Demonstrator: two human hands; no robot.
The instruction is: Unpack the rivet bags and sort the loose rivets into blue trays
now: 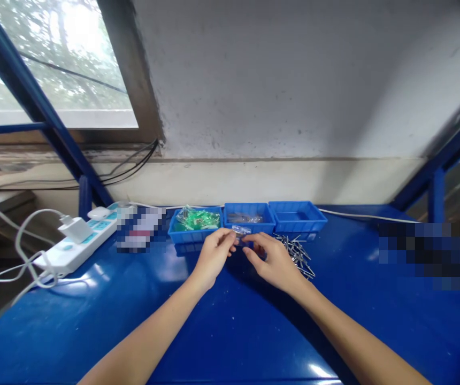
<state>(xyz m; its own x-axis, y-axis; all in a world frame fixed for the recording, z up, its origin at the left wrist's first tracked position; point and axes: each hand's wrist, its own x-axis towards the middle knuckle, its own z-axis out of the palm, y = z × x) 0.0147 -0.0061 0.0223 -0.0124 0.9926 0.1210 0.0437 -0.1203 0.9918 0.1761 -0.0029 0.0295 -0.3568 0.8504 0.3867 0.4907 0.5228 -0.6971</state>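
Note:
My left hand (pixel 214 251) is closed, thumb against fingers, on a small clear plastic bag (pixel 241 230) with something shiny in it. Just to the right, my right hand (pixel 272 259) has its forefinger close to the bag's edge, its thumb a little apart from it; whether it touches the bag I cannot tell. Beside and partly behind that hand lies a loose pile of thin metal rods (pixel 300 256). Behind the bag stands a blue bin (pixel 250 207) with small clear packets inside.
A left blue bin (pixel 192 235) holds green pieces in clear bags; a right blue bin (pixel 298 216) stands at the back edge. On the left are a white power strip (pixel 77 243) with cables and a blurred flat object (pixel 142 230). Blue frame posts (pixel 59 123) rise at the sides.

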